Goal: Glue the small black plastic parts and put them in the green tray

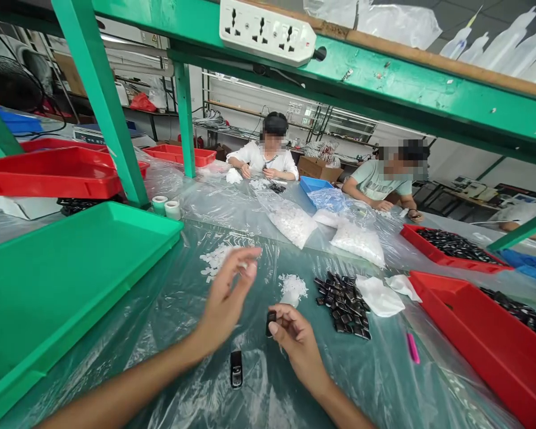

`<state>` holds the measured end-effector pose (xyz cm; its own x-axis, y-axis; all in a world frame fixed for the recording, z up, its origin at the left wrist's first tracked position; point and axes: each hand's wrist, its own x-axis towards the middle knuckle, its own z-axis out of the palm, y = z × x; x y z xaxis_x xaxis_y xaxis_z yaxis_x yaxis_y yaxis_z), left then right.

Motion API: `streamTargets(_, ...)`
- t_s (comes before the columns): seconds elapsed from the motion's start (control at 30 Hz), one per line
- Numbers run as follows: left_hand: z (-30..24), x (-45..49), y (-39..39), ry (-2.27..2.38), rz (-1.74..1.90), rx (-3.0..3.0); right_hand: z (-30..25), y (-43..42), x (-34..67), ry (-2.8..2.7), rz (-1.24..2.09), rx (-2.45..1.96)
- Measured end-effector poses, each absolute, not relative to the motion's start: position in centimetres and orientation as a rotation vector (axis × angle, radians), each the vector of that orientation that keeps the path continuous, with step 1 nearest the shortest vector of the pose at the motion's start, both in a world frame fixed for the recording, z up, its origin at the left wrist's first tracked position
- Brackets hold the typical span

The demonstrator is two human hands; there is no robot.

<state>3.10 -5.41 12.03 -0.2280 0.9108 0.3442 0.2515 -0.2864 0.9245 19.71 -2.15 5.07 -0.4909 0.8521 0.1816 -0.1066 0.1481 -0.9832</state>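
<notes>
Showed a bare left hand (226,292) and bare right hand (298,339), with slim fingers (242,256), narrow wrists (201,341) and uncovered, smoothly tapering forearms (138,381).

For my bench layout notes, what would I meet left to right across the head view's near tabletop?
Green tray, left hand, held black piece, small white pile, black pile, near red tray.
</notes>
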Motion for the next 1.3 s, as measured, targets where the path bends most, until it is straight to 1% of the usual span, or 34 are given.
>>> streamTargets(0.1, 9.6, 4.4, -4.9, 1.264, 1.414, 1.349, 5.0, -2.1, 20.4, -1.44, 1.546, -0.76)
streamTargets(0.2, 7.8, 5.0, -5.3, 1.153, 1.271, 1.315, 5.1, -2.0, 20.9, -1.371, 1.534, -0.779)
streamTargets(0.4, 7.7, 4.9, -6.1, 0.951, 1.134, 1.077, 5.1, -1.8, 20.9, -1.358, 1.511, -0.808)
streamTargets(0.63, 7.3, 5.0, -5.6, 0.898, 1.08, 0.786, 5.0, -1.4, 20.7, -1.378, 1.504, -0.839)
streamTargets(0.9, 7.3, 5.0, -5.7, 0.849, 0.987, 0.797, 5.1, -1.5, 20.9, -1.428, 1.414, -0.89)
streamTargets(1.3, 7.3, 4.9, -5.6, 0.83, 1.018, 0.82, 5.1, -1.4, 21.3, -1.534, 1.366, -0.924)
